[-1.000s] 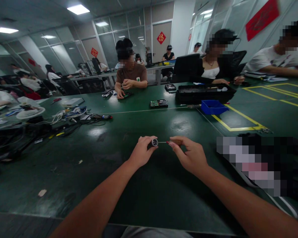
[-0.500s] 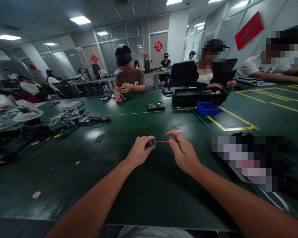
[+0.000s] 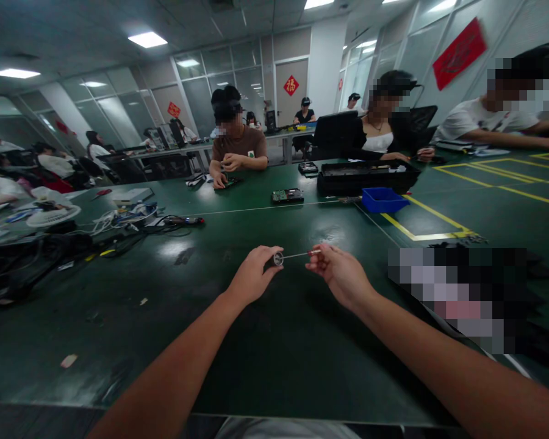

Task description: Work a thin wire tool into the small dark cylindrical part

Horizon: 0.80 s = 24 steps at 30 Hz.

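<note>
Above the green table, my left hand (image 3: 251,273) grips a small dark cylindrical part (image 3: 278,260) between thumb and fingers. Its round, silver-rimmed end faces to the right and toward me. My right hand (image 3: 344,273) is closed around the handle of a screwdriver (image 3: 296,255), and a bit of red shows at its fingertips. The thin metal shaft points left, with its tip at the open face of the cylindrical part. I cannot tell whether the tip sits on a screw. My fingers hide most of the screwdriver handle.
A blue bin (image 3: 384,199) stands ahead to the right, beside a long black case (image 3: 368,177). A hard drive (image 3: 287,196) lies straight ahead. Tangled cables (image 3: 132,214) cover the left side. A blurred-out object (image 3: 457,299) is near my right forearm. Co-workers sit across the table.
My right hand has curled its fingers round the screwdriver handle, which were spread before. The screwdriver's handle end has risen slightly, so the shaft now slants. The left hand has shifted a little up and left.
</note>
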Motion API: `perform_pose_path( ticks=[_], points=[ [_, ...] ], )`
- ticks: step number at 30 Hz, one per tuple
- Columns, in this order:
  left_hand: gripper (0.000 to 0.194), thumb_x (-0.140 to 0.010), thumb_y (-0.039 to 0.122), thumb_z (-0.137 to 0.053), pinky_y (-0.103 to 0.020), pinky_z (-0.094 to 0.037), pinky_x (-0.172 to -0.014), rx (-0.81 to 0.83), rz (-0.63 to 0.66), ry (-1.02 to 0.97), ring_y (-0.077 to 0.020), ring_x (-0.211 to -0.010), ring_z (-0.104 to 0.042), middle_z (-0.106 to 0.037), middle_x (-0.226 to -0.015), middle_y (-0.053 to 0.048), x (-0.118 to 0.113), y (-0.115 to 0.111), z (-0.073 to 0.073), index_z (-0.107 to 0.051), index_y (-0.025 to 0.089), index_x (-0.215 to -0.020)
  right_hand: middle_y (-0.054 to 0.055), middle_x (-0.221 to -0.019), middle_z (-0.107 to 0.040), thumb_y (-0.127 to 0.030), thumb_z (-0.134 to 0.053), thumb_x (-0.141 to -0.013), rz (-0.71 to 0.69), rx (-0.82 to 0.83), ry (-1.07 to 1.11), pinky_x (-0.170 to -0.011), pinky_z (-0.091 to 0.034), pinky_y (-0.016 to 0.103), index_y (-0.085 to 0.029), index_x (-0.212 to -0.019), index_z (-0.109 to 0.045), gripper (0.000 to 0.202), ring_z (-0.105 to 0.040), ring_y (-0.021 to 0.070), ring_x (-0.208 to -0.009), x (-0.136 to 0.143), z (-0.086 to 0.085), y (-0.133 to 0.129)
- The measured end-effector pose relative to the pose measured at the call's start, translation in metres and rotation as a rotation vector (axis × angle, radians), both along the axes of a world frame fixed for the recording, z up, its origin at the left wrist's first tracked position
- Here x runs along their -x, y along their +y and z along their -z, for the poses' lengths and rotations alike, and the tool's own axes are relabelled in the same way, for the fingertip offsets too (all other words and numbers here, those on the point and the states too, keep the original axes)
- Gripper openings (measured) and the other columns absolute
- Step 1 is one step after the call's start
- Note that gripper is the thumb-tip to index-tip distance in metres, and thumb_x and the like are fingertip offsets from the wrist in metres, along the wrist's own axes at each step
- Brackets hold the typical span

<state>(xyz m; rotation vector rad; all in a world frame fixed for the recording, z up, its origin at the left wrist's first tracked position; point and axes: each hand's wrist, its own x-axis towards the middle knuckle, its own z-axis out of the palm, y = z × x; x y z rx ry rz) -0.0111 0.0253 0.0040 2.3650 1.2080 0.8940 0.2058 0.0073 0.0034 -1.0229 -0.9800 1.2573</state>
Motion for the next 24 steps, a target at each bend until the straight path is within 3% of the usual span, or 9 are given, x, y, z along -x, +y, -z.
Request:
perform_pose_path(
  ticks=[3, 8, 18, 24],
  points=[
    [0.038, -0.089, 0.021, -0.064, -0.041, -0.044, -0.103, 0.077, -0.002, 0.046, -0.0224, -0.114, -0.055, -0.061, -0.119, -0.005, 0.002, 0.003, 0.004, -0.059, 0.025, -0.127, 0.002, -0.071, -0.062, -0.045, -0.064, -0.082, 0.062, 0.047, 0.075, -0.072, -0.057, 0.039, -0.022, -0.082, -0.061, 0.024, -0.060, 0.0172, -0.063, -0.003, 0.006, 0.005],
    [0.038, -0.090, 0.023, -0.063, -0.041, -0.045, -0.099, 0.130, 0.001, 0.073, -0.0226, -0.113, -0.056, -0.061, -0.119, -0.005, 0.005, 0.003, 0.010, -0.059, 0.027, -0.128, 0.003, -0.078, -0.065, -0.047, -0.064, -0.083, 0.141, -0.043, -0.041, -0.071, -0.055, 0.036, -0.021, -0.086, -0.063, 0.027, -0.062, 0.0171, -0.070, -0.004, 0.008, 0.006],
    [0.041, -0.089, 0.022, -0.065, -0.040, -0.045, -0.097, 0.078, 0.012, 0.203, -0.0230, -0.110, -0.055, -0.062, -0.115, -0.006, 0.004, 0.004, 0.009, -0.059, 0.027, -0.129, 0.003, -0.079, -0.066, -0.042, -0.047, -0.096, 0.082, -0.325, -0.618, -0.068, -0.048, 0.033, -0.021, -0.094, -0.060, 0.025, -0.063, 0.0194, -0.073, -0.001, -0.002, -0.009],
    [0.040, -0.090, 0.025, -0.064, -0.041, -0.044, -0.097, 0.090, 0.001, 0.218, -0.0234, -0.110, -0.054, -0.061, -0.115, -0.006, 0.004, 0.003, 0.011, -0.059, 0.029, -0.130, 0.005, -0.083, -0.069, -0.036, -0.046, -0.097, 0.091, -0.391, -0.769, -0.069, -0.048, 0.034, -0.022, -0.097, -0.059, 0.019, -0.066, 0.0214, -0.077, -0.001, -0.007, -0.015]
  ],
)
